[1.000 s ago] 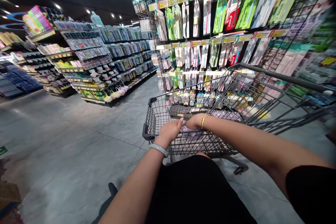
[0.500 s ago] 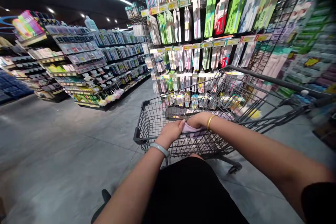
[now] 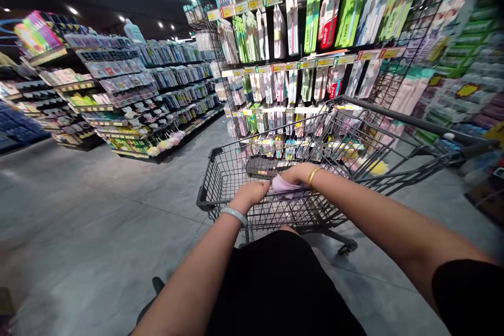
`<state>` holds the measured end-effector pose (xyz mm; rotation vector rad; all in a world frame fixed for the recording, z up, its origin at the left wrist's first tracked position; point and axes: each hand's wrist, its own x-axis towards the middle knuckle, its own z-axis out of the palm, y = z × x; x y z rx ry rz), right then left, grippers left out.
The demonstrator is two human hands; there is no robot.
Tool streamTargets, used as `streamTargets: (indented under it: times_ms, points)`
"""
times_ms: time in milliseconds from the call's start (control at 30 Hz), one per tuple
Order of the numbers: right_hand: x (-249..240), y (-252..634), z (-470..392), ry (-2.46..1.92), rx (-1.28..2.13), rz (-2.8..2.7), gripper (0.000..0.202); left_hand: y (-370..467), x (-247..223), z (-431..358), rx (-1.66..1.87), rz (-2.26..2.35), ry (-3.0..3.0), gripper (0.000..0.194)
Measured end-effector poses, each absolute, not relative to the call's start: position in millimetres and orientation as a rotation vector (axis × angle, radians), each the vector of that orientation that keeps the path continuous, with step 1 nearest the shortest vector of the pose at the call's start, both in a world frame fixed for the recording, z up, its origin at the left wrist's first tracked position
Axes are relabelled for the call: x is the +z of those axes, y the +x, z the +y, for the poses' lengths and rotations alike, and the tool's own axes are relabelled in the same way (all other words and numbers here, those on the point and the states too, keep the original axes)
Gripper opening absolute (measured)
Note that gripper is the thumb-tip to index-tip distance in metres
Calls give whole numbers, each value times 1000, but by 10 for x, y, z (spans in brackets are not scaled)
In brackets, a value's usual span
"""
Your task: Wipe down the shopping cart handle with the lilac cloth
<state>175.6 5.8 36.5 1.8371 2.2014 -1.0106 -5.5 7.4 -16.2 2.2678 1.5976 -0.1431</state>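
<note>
Right hand dipping into lilac cloth at cart's near side

Right hand (image 3: 297,173) is reaching into the lilac cloth (image 3: 284,185), fabric covering most of its fingers; cannot tell how open it is or how firmly it is gripping. Cloth is sitting by the near top rail of the shopping cart (image 3: 203,195), partly behind the wires. Left hand (image 3: 252,193) is hanging just beside the cloth, over the same rail, fingers loosely curling, thumb pointing toward the cloth; cannot tell whether it is pinching anything. Left wrist is wearing a pale bangle (image 3: 235,215), right wrist a gold bracelet (image 3: 313,175). Beyond the cart, a display rack (image 3: 299,65) is holding packaged goods in rows. More stocked shelves (image 3: 129,89) are standing to the left on the grey floor (image 3: 98,220)
</note>
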Motion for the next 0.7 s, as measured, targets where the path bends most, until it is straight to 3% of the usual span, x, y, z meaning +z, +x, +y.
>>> streamTargets:
  times_ms: [167, 300, 367, 433, 500, 567, 700]
  points:
    - [401, 1831, 60, 1738, -800, 2287, 19, -76, -245, 107, -176, 1578, 2151, 76]
    - [187, 1755, -232, 1949, -474, 2379, 28, -75, -251, 104, -174, 1572, 2093, 73]
    - [-30, 1684, -439, 2112, -181, 2529, 36, -68, -229, 101, -186, 1564, 2078, 71]
    - [-333, 1606, -633, 2211, 343, 2844, 37, -63, -205, 101, -212, 1540, 2071, 62]
    - [-706, 1532, -782, 2093, 835, 3116, 34, -60, -186, 99, -228, 1526, 2072, 53]
    - [-1097, 1477, -875, 1900, 1104, 3287, 34, -58, -174, 93, -215, 1548, 2083, 56]
    - [-1641, 1463, -945, 1710, 971, 3422, 25, -47, -162, 66, -188, 1607, 2094, 66]
